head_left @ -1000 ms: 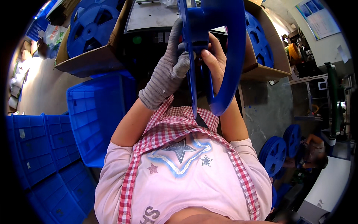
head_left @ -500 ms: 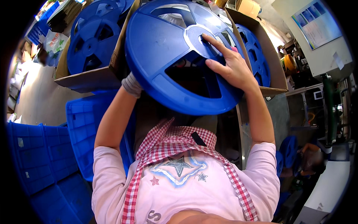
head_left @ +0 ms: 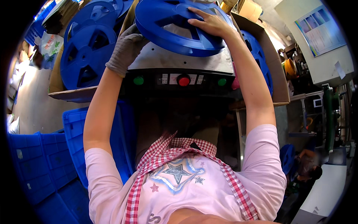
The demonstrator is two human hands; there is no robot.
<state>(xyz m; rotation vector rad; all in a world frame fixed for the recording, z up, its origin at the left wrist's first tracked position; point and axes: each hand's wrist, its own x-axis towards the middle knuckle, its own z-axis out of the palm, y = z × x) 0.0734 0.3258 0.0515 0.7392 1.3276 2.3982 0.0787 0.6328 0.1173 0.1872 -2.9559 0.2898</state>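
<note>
A large blue plastic reel (head_left: 182, 46) with wide cut-out windows tilts over a metal-topped machine (head_left: 167, 61). My left hand (head_left: 126, 48), in a grey glove, grips the reel's rim at its left side; its fingertips are hidden under the reel. Bare, my right hand (head_left: 213, 24) lies on the reel's upper face near the hub, index finger and thumb spread apart. A red button (head_left: 184, 80) sits at the middle of the machine's dark front panel, between a left green button (head_left: 138, 80) and a right green button (head_left: 222, 82).
Several blue reels (head_left: 87, 56) stand in a cardboard box (head_left: 71, 94) at the left. The right-hand box (head_left: 279, 84) holds more. Blue plastic crates (head_left: 33, 160) stand at the lower left. Another person (head_left: 307, 164) is at the far right.
The reel has moved away from me and down over the machine, uncovering the buttons. Both my arms now reach farther forward, and more of the gloved left hand shows.
</note>
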